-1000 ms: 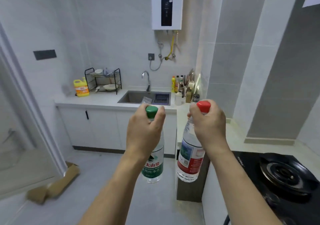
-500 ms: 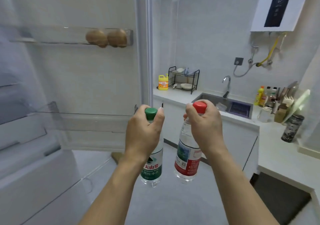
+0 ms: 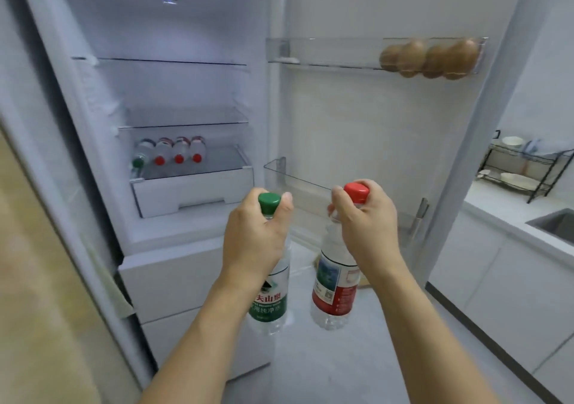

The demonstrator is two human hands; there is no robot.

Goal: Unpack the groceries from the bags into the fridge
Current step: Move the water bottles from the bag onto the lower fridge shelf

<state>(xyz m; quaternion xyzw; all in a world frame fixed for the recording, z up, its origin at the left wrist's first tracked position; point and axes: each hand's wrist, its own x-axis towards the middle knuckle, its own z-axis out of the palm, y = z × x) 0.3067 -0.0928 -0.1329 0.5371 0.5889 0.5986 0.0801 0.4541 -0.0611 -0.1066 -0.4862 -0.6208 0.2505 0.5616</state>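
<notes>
Bottles: green-capped bottle hangs at 7 o'clock, red-capped bottle at 5, both clear, upright, before the open fridge. I see left hand and right hand fingers curled tight round their necks.

Two water bottles are held upright in front of an open fridge. The green-capped bottle is gripped at its neck by the left hand, and the red-capped bottle is gripped likewise by the right hand. Inside, a clear drawer is seen with four bottles lying on their sides (one green cap, three red). Brown round fruits are lined up in the upper door shelf. A dish rack is visible on the counter at right.
</notes>
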